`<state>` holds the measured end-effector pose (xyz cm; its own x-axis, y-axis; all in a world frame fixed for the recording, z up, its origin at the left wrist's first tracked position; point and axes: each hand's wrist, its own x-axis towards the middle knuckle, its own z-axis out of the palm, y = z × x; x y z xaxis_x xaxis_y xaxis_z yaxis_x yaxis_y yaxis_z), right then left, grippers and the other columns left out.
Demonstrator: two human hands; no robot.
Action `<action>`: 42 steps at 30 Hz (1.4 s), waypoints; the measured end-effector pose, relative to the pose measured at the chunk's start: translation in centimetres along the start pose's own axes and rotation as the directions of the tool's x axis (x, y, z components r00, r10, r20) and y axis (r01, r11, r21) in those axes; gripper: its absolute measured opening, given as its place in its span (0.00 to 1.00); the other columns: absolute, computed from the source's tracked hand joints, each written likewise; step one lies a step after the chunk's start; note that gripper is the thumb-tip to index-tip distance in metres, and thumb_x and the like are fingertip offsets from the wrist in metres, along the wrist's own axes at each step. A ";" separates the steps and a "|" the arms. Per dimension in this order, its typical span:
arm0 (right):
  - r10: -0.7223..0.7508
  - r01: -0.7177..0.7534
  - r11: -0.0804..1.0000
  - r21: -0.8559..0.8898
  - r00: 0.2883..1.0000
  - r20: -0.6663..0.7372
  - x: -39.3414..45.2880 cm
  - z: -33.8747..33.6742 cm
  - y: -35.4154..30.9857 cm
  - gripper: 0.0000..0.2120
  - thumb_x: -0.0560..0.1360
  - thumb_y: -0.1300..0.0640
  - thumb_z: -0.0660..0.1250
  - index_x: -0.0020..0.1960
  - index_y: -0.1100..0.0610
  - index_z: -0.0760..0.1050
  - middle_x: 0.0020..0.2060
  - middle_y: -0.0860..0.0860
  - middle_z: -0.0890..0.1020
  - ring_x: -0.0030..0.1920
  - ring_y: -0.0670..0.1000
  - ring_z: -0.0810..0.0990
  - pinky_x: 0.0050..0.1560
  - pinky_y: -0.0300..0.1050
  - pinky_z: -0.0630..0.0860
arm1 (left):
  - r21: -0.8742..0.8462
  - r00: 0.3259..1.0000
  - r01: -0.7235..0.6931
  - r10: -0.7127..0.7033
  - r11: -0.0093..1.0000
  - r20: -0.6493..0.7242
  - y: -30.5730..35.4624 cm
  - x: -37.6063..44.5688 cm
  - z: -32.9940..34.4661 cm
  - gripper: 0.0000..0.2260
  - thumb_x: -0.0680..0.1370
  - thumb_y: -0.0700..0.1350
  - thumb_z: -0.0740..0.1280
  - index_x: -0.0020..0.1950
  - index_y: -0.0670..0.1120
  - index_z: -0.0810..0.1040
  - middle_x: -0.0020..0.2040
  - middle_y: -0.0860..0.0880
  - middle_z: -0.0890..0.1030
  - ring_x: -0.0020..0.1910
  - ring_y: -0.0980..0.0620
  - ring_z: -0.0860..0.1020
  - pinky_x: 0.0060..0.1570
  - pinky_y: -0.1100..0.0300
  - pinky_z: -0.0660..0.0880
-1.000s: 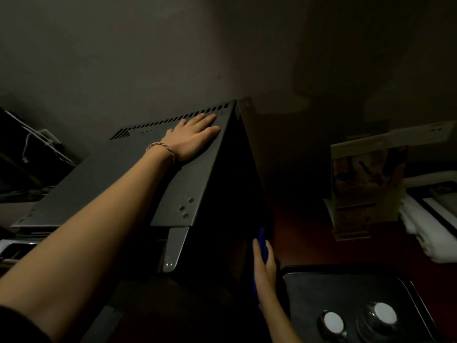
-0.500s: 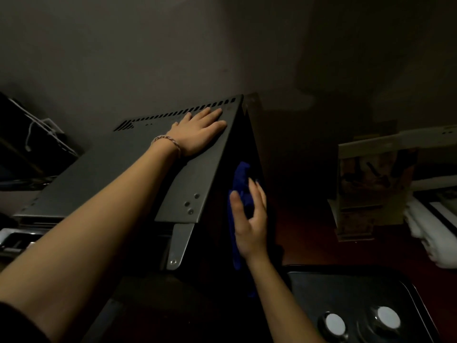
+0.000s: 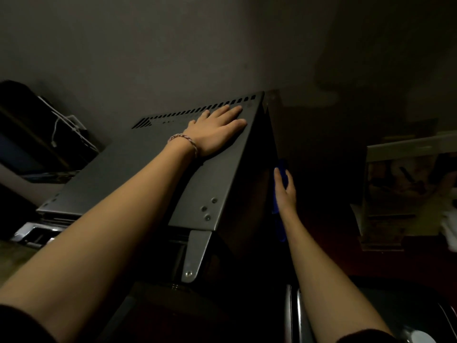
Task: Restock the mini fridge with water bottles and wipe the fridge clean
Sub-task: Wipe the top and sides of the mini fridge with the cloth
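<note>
Currently we see the mini fridge (image 3: 138,179) at centre frame, viewed from above. Its grey metal top panel runs lengthwise from 8 o'clock to 1 o'clock, with a row of vent slots (image 3: 197,110) along the far edge, beside the wall (image 3: 173,45). The dark right side face drops away toward 5 o'clock.

Our left hand (image 3: 215,131) lies flat on the top panel near the 1 o'clock corner, fingers extended and spread, gripping nothing. A braided bracelet (image 3: 184,142) circles that wrist.

Our right hand (image 3: 285,191) presses a blue cloth (image 3: 280,219) against the side face, fingers straight and together, pointing toward 12 o'clock. The cloth hangs with its long axis vertical.

A metal hinge bracket (image 3: 195,256) projects from the near corner toward 6 o'clock. A dark tray (image 3: 408,300) sits at 5 o'clock.
</note>
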<state>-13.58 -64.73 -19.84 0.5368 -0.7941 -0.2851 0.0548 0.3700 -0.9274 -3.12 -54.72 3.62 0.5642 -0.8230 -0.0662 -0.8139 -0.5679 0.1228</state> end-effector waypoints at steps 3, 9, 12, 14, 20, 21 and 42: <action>0.039 -0.039 0.999 0.016 0.999 0.012 -1.5 -1.2 3.2 0.34 0.78 0.35 0.60 0.79 0.48 0.59 0.76 0.54 0.66 0.73 0.58 0.67 0.64 0.48 0.66 | -0.002 1.000 0.003 -0.003 1.000 -0.004 0.1 -0.1 -0.1 0.36 0.71 0.73 0.44 0.79 0.66 0.51 0.81 0.58 0.50 0.80 0.46 0.47 0.76 0.37 0.45; 0.126 -0.126 0.992 0.029 0.992 0.003 -8.5 -3.1 9.5 0.36 0.76 0.35 0.60 0.79 0.49 0.59 0.76 0.54 0.66 0.74 0.58 0.66 0.70 0.52 0.66 | -0.021 1.000 0.005 -0.004 1.000 0.018 0.5 -0.7 -0.3 0.33 0.75 0.71 0.45 0.79 0.65 0.51 0.81 0.57 0.49 0.80 0.44 0.46 0.76 0.37 0.44; 0.093 -0.092 0.995 0.034 0.995 -0.018 -13.2 -3.4 10.7 0.42 0.71 0.28 0.61 0.78 0.48 0.61 0.76 0.50 0.65 0.75 0.53 0.64 0.71 0.48 0.63 | -0.010 1.000 0.015 -0.015 1.000 0.003 0.7 -1.0 -0.3 0.27 0.81 0.67 0.48 0.79 0.64 0.51 0.81 0.57 0.49 0.80 0.44 0.45 0.76 0.37 0.44; 0.025 -0.024 0.999 0.028 0.999 -0.046 -16.1 -3.1 10.6 0.51 0.59 0.17 0.60 0.75 0.44 0.63 0.74 0.45 0.65 0.72 0.45 0.64 0.70 0.44 0.61 | -0.011 1.000 0.015 -0.015 1.000 0.007 0.8 -1.0 -0.3 0.26 0.81 0.66 0.47 0.80 0.63 0.51 0.82 0.56 0.49 0.80 0.43 0.45 0.75 0.36 0.43; -0.290 0.291 0.956 0.020 0.956 -0.037 -20.5 -1.1 5.8 0.37 0.62 0.17 0.59 0.66 0.33 0.66 0.72 0.34 0.62 0.71 0.29 0.59 0.70 0.32 0.56 | -0.006 1.000 0.020 -0.020 1.000 0.010 0.8 -1.1 -0.4 0.26 0.81 0.66 0.47 0.80 0.64 0.50 0.82 0.57 0.48 0.80 0.43 0.45 0.75 0.37 0.43; -0.338 0.338 0.941 0.006 0.941 -0.031 -20.7 -0.7 4.5 0.36 0.64 0.18 0.59 0.66 0.34 0.66 0.73 0.34 0.62 0.72 0.30 0.59 0.70 0.32 0.57 | -0.006 1.000 0.021 -0.020 1.000 0.010 0.8 -1.2 -0.4 0.26 0.81 0.66 0.47 0.80 0.64 0.50 0.82 0.56 0.48 0.80 0.43 0.45 0.75 0.37 0.43; -0.096 0.096 0.995 -0.009 0.995 -0.007 3.2 1.1 -1.8 0.34 0.76 0.33 0.62 0.77 0.47 0.63 0.75 0.52 0.67 0.73 0.55 0.68 0.65 0.46 0.66 | -0.005 1.000 0.011 -0.011 1.000 0.009 0.2 -0.4 -0.3 0.35 0.72 0.73 0.43 0.79 0.65 0.50 0.81 0.58 0.49 0.80 0.45 0.46 0.76 0.37 0.45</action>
<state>-11.02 -67.39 -18.84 0.5231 -0.8293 -0.1964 0.0989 0.2879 -0.9525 -3.48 -54.53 3.96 0.5716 -0.8170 -0.0763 -0.8071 -0.5765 0.1269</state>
